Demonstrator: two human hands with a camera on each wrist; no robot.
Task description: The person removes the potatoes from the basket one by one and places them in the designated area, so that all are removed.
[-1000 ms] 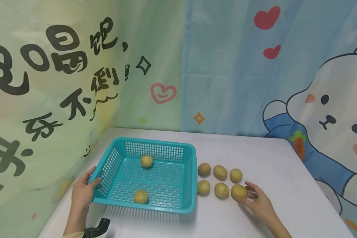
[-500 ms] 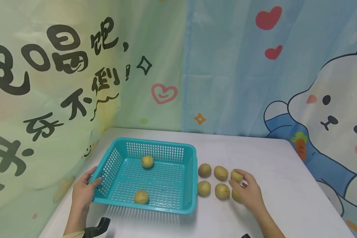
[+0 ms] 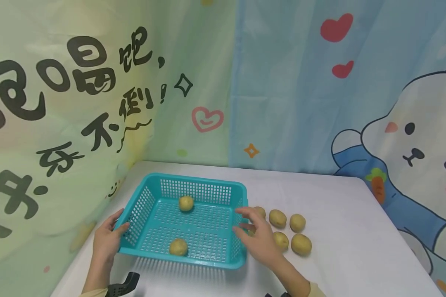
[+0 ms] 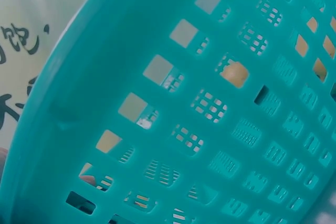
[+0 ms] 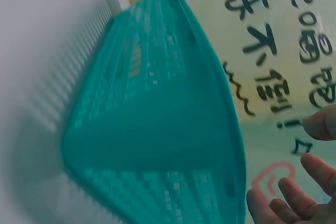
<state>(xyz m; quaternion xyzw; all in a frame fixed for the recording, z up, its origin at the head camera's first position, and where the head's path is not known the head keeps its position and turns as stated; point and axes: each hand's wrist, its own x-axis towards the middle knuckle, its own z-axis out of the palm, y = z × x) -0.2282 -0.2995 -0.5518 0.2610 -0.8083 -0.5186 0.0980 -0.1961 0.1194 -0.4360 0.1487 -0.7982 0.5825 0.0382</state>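
My left hand (image 3: 107,237) grips the left rim of a teal plastic basket (image 3: 208,222), thumb on the inside. Two yellowish potatoes lie in the basket, a far potato (image 3: 186,203) and a near potato (image 3: 178,247). My right hand (image 3: 260,239) is at the basket's right rim, fingers spread and holding nothing. In the right wrist view its fingers (image 5: 291,195) stand apart from the teal rim. Behind the right hand several potatoes lie on the table in two rows, among them a front potato (image 3: 301,244); the hand partly hides some. The left wrist view shows mostly the perforated basket wall (image 4: 157,108).
The table has a white cover (image 3: 342,231). A printed curtain (image 3: 282,82) with lettering and a cartoon rabbit hangs behind it and along the left. The potato rows stand close to the basket's right side.
My right hand has moved left, away from the rightmost potatoes, to the basket's right rim. The left hand keeps its grip, and the potatoes lie as before. The head view has shifted slightly.
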